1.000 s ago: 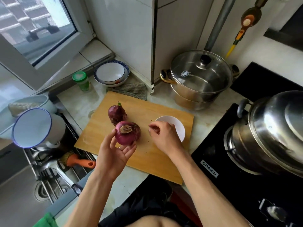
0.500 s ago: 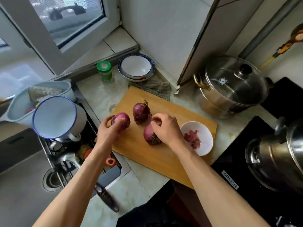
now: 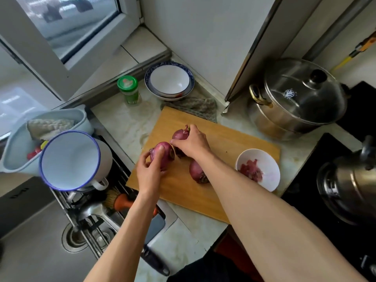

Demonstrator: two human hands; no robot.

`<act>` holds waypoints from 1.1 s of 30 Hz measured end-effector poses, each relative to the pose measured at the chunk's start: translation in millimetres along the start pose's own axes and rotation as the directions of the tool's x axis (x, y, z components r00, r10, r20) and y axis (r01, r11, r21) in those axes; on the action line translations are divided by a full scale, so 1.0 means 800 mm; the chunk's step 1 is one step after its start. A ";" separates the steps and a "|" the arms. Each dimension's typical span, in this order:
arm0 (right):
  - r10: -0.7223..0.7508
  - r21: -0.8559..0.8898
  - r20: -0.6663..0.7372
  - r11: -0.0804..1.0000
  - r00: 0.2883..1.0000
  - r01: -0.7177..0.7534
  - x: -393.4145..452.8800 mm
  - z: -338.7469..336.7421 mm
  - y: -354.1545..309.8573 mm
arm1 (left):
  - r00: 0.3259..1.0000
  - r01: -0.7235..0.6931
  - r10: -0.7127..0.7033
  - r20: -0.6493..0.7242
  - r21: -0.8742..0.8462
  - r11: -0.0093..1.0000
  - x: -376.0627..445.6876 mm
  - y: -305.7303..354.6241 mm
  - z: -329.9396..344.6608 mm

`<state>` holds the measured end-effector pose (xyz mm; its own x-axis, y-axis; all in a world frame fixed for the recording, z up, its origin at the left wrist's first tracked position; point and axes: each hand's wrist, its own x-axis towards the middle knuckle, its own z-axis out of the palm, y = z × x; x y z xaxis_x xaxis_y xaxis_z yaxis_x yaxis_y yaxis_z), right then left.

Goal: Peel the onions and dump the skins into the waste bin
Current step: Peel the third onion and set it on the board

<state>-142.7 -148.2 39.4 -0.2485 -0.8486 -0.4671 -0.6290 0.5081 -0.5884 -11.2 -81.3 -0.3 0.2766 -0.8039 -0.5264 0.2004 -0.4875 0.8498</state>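
Observation:
A red onion (image 3: 162,154) is held just above the left end of the wooden cutting board (image 3: 223,143) by my left hand (image 3: 149,169). My right hand (image 3: 192,143) has its fingers curled, and its fingertips pinch the top edge of that onion. A second onion (image 3: 180,133) sits at the back of the board, partly hidden by my right hand. On the board under my right forearm lies a third onion (image 3: 198,173). A small white bowl (image 3: 269,177) at the board's right end holds purple skins (image 3: 250,169).
A white enamel pot (image 3: 69,159) and a sink (image 3: 30,241) are to the left. A brush (image 3: 120,200) and a knife (image 3: 154,259) lie by the near counter edge. Stacked bowls (image 3: 169,82), a green-lidded jar (image 3: 128,90) and a lidded steel pot (image 3: 295,98) stand behind the board. A hob (image 3: 305,210) is to the right.
My right hand left the third onion and moved left to the onion in my left hand. My left hand brought that onion slightly right, toward the board's middle. The camera tilted down and left.

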 end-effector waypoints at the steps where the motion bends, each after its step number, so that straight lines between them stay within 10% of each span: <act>1: 0.010 0.013 0.002 1.000 1.000 -0.010 0.002 0.001 0.000 | 1.000 -0.007 0.006 0.010 0.009 1.000 -0.001 -0.003 -0.001; 12: -0.042 0.395 -0.122 0.914 0.992 0.087 -0.051 -0.055 0.037 | 0.939 -0.343 0.259 0.227 0.558 0.756 0.012 0.000 0.008; 19: -0.042 0.538 -0.188 0.831 0.981 0.139 -0.089 -0.090 0.080 | 0.832 -0.540 0.495 0.251 0.571 0.618 -0.023 0.039 0.043; 27: -0.002 0.763 -0.141 0.637 0.990 0.110 -0.136 -0.129 0.147 | 0.684 -0.564 0.252 0.684 0.277 0.778 -0.132 0.049 0.090; 33: -0.072 0.790 -0.123 0.596 0.990 0.141 -0.160 -0.166 0.196 | 0.808 -0.169 0.009 0.589 0.217 0.962 -0.166 0.024 0.140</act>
<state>-306.8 20.6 94.6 -0.2910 -0.8947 -0.3389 0.1718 0.2996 -0.9385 -149.2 -22.1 89.1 -0.3281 -0.8547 -0.4023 -0.0577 -0.4069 0.9116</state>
